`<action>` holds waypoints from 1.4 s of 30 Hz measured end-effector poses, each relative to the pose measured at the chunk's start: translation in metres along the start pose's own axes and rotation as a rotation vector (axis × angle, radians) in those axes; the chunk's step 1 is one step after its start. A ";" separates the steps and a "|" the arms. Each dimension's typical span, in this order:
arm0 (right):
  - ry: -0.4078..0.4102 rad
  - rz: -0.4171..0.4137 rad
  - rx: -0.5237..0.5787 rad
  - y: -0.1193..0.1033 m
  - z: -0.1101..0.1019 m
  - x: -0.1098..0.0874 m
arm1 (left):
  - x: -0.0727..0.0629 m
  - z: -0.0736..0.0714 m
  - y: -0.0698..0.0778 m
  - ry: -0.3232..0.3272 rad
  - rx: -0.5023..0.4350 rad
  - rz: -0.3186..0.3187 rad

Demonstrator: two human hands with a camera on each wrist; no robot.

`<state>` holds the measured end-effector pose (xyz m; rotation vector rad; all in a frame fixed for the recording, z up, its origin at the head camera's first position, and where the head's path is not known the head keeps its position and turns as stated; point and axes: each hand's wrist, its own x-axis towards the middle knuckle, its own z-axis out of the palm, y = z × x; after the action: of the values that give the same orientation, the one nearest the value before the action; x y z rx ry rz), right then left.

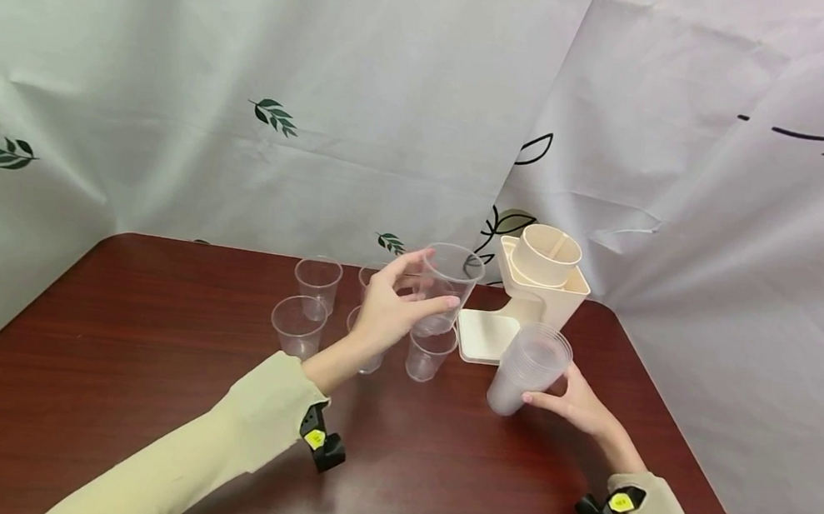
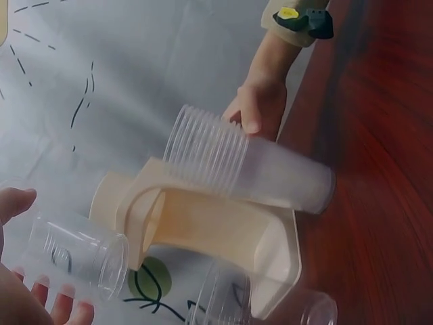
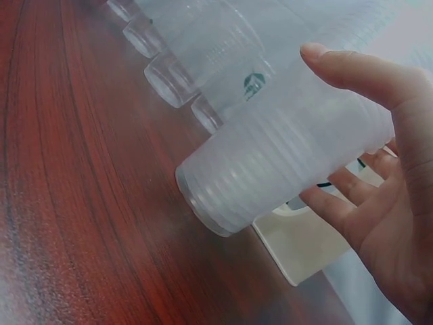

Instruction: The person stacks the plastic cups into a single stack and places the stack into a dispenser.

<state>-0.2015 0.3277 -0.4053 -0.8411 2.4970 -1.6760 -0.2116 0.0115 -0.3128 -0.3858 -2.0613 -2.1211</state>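
My left hand [image 1: 395, 301] grips a clear plastic cup [image 1: 448, 293] between thumb and fingers, raised above the standing cups. In the left wrist view, the same cup [image 2: 74, 254] lies between the thumb and the spread fingertips. My right hand [image 1: 577, 404] holds a tall stack of nested clear cups [image 1: 526, 371] around its side, with the stack's base low near the tabletop. Thumb and fingers lie on opposite sides of that stack [image 3: 284, 152] in the right wrist view. Below my left hand stand several single cups in two rows, including a front-left cup [image 1: 299, 322] and a front-right cup [image 1: 429, 358].
A cream plastic stand [image 1: 561, 302] with a round holder [image 1: 546, 256] on top and a flat foot [image 1: 486, 337] stands behind the stack. The dark red wooden table [image 1: 107, 359] ends at a pale fabric backdrop [image 1: 398, 105] with leaf prints.
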 end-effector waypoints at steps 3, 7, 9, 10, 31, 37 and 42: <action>-0.003 -0.010 0.007 0.000 0.001 0.000 | 0.000 0.006 0.001 -0.005 -0.004 -0.010; -0.010 -0.026 0.025 0.002 0.001 0.001 | 0.000 0.013 0.002 -0.019 -0.016 0.002; -0.008 -0.033 0.031 0.003 0.001 0.001 | 0.001 0.017 0.002 -0.030 -0.017 0.011; -0.007 -0.034 0.034 0.003 0.001 0.001 | 0.001 0.019 0.002 -0.036 -0.016 0.012; 0.000 -0.013 0.020 0.003 -0.001 0.002 | 0.006 0.056 0.006 -0.114 -0.051 0.029; -0.001 -0.015 0.026 0.003 -0.002 0.002 | 0.009 0.067 0.007 -0.106 -0.074 0.039; -0.001 0.009 0.029 0.001 0.000 0.001 | 0.010 0.073 0.006 -0.102 -0.095 0.044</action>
<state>-0.2029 0.3272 -0.4055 -0.8263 2.4658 -1.7043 -0.2141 0.0849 -0.3030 -0.5573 -1.9894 -2.2228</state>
